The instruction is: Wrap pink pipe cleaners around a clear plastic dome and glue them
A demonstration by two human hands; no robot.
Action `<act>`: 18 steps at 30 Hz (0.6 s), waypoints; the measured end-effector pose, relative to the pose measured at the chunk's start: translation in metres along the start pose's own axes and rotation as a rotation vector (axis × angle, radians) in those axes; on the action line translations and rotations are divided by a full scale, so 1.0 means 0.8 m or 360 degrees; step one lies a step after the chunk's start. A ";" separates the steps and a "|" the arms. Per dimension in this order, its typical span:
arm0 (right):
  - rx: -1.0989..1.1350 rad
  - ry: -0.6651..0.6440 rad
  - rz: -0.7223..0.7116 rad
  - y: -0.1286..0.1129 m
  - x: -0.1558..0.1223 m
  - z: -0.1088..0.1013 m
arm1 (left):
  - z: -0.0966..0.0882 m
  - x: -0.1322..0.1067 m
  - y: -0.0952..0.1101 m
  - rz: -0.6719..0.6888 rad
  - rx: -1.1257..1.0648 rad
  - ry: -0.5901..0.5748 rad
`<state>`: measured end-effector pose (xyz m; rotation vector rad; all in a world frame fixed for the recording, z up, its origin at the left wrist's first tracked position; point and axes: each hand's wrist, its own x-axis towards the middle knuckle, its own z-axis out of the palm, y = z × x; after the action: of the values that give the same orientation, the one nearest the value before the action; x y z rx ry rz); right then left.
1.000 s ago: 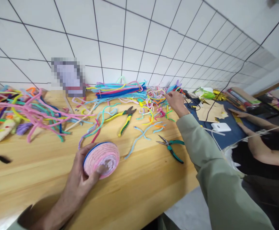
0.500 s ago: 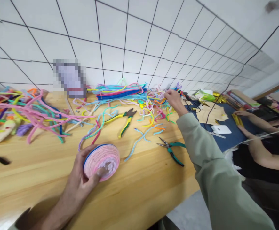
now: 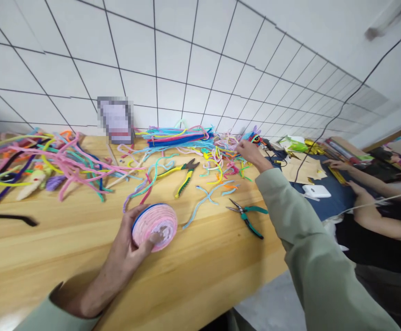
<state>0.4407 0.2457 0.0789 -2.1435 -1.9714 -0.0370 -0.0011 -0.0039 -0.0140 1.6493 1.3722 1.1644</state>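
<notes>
My left hand [image 3: 126, 246] grips a round pink coil of wound pipe cleaner [image 3: 155, 225] with a blue rim, holding it tilted just above the wooden table [image 3: 48, 248]. My right hand [image 3: 250, 152] reaches far across, fingers pinched in a tangle of short coloured pipe cleaners [image 3: 221, 158]; what they pinch is too small to name. A bundle of straight blue pipe cleaners [image 3: 176, 137] lies by the wall.
Yellow-handled cutters [image 3: 185, 174] and green-handled pliers [image 3: 249, 217] lie between my hands. Long pink and green pipe cleaners [image 3: 62, 161] sprawl at the left. Another person's arms [image 3: 369, 209] work at the right over a blue mat [image 3: 328, 197] with cardboard and a white box [image 3: 317, 191].
The view has shifted slightly left and down. My right hand has moved a little within the tangle of short pieces. My left hand keeps its hold on the pink coil.
</notes>
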 end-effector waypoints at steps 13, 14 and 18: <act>-0.0006 0.0239 0.0180 0.018 0.038 -0.009 | -0.001 -0.001 0.004 -0.0092 -0.0009 0.0008; -0.0014 0.0202 0.0157 0.018 0.049 -0.006 | 0.000 -0.002 0.001 -0.0102 -0.0013 0.0025; -0.0079 0.0020 0.0025 0.014 0.097 0.017 | 0.004 -0.009 -0.013 -0.0063 -0.0033 0.0023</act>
<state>0.4570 0.3231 0.0776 -2.1839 -1.9661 -0.0975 -0.0021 -0.0087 -0.0261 1.5955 1.3908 1.1659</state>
